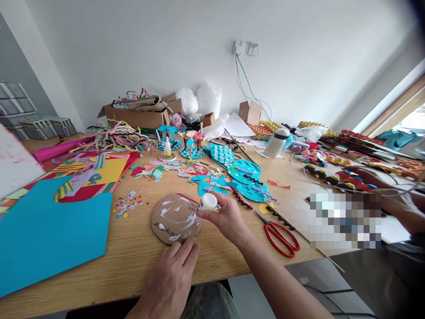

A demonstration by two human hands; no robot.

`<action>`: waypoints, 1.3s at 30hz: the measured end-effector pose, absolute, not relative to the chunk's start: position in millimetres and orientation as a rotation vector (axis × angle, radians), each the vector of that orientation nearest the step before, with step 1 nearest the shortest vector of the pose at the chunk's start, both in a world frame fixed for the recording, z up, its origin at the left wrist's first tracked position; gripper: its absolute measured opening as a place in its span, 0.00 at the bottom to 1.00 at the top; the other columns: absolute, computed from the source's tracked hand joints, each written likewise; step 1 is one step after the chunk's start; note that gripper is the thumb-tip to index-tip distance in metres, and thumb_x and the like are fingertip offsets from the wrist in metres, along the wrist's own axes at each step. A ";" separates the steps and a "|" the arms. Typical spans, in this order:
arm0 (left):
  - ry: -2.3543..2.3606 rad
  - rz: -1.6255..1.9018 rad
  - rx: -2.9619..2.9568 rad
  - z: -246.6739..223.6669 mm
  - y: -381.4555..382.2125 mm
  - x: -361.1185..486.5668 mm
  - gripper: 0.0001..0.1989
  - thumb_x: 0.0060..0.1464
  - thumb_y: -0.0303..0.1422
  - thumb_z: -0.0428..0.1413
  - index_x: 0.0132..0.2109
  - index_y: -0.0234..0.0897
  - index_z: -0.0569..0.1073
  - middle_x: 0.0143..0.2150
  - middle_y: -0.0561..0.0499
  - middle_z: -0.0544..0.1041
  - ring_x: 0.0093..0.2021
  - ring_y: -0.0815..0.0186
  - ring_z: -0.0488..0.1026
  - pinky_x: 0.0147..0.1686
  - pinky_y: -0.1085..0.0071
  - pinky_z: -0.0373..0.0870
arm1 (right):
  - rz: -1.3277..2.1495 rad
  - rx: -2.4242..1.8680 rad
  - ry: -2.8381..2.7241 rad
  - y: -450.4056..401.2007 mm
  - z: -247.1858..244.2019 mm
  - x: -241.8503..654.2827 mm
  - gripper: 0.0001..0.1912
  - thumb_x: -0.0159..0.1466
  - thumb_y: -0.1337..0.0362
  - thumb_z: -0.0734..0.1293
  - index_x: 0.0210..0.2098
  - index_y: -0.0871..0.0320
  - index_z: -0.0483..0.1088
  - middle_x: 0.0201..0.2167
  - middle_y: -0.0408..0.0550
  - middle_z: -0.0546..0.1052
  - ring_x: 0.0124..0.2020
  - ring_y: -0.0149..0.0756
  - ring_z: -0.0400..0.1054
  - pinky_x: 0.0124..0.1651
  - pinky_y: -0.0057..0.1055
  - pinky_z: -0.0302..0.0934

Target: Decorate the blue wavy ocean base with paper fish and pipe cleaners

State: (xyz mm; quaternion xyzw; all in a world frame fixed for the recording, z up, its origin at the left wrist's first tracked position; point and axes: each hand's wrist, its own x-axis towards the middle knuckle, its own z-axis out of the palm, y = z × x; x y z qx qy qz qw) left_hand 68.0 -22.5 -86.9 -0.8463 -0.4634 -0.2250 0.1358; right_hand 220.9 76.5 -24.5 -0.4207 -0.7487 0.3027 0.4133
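Observation:
A round brown cardboard disc (pixel 177 217) lies on the table, printed with letters and streaked with white glue. My right hand (pixel 226 217) is closed around a white glue bottle (pixel 208 202), tipped over the disc's right side. The bottle's nozzle is hard to make out. My left hand (pixel 175 270) lies at the disc's near edge, fingers stretched out and fingertips touching it.
Red-handled scissors (pixel 282 239) and a thin stick (pixel 320 250) lie to the right. Blue discs (pixel 245 170), paper scraps (pixel 128 204) and a blue sheet (pixel 56 235) surround the work. Another person's hands (pixel 395 199) are at the far right.

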 end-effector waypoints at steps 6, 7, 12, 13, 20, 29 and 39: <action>-1.366 -0.643 -2.440 -88.6 -22.7 68.8 0.20 0.50 0.19 0.42 0.47 0.34 0.70 0.46 0.46 0.75 0.38 0.61 0.71 0.37 0.64 0.70 | 0.766 -1.081 -1.841 89.0 -20.3 218.2 0.12 0.48 0.57 0.71 0.23 0.56 0.66 0.22 0.38 0.67 0.26 0.31 0.60 0.30 0.26 0.52; -1.367 -0.641 -2.442 -88.8 -22.9 68.8 0.20 0.50 0.19 0.42 0.47 0.33 0.70 0.46 0.46 0.75 0.38 0.61 0.71 0.37 0.64 0.70 | 0.792 -1.078 -1.814 91.7 -19.3 217.0 0.12 0.48 0.57 0.71 0.23 0.56 0.65 0.22 0.38 0.67 0.26 0.31 0.60 0.30 0.27 0.52; -1.365 -0.616 -2.464 -90.0 -23.7 66.8 0.20 0.49 0.19 0.44 0.48 0.34 0.70 0.47 0.47 0.75 0.40 0.61 0.71 0.39 0.64 0.70 | 0.955 -0.990 -1.712 102.7 -16.9 206.3 0.13 0.48 0.58 0.71 0.25 0.56 0.65 0.23 0.38 0.69 0.27 0.31 0.61 0.30 0.26 0.54; -1.373 -0.603 -2.473 -90.4 -23.6 66.1 0.20 0.49 0.19 0.45 0.48 0.35 0.70 0.47 0.47 0.75 0.40 0.61 0.71 0.39 0.64 0.70 | 0.958 -0.977 -1.724 104.6 -17.3 203.5 0.13 0.47 0.58 0.72 0.25 0.56 0.65 0.23 0.38 0.68 0.27 0.31 0.61 0.30 0.26 0.54; -1.369 -0.560 -2.476 -93.3 -24.2 61.8 0.20 0.51 0.20 0.46 0.51 0.36 0.67 0.49 0.48 0.73 0.42 0.60 0.71 0.38 0.65 0.70 | 0.928 -0.988 -1.841 115.1 -14.5 188.3 0.11 0.46 0.60 0.72 0.25 0.57 0.67 0.22 0.38 0.71 0.26 0.31 0.63 0.30 0.26 0.54; -1.337 -0.633 -2.417 -95.0 -25.9 61.2 0.18 0.53 0.22 0.44 0.48 0.35 0.69 0.47 0.48 0.74 0.41 0.61 0.71 0.39 0.66 0.70 | 0.830 -1.103 -1.926 111.1 -8.3 189.5 0.08 0.46 0.65 0.72 0.24 0.58 0.69 0.21 0.38 0.71 0.25 0.30 0.63 0.28 0.24 0.53; -1.313 -0.643 -2.397 -96.8 -25.1 59.7 0.18 0.52 0.22 0.45 0.48 0.36 0.70 0.47 0.48 0.75 0.41 0.61 0.71 0.39 0.67 0.70 | 0.810 -1.065 -1.905 134.8 -21.2 184.5 0.11 0.47 0.62 0.71 0.26 0.57 0.67 0.22 0.37 0.70 0.25 0.29 0.61 0.28 0.25 0.52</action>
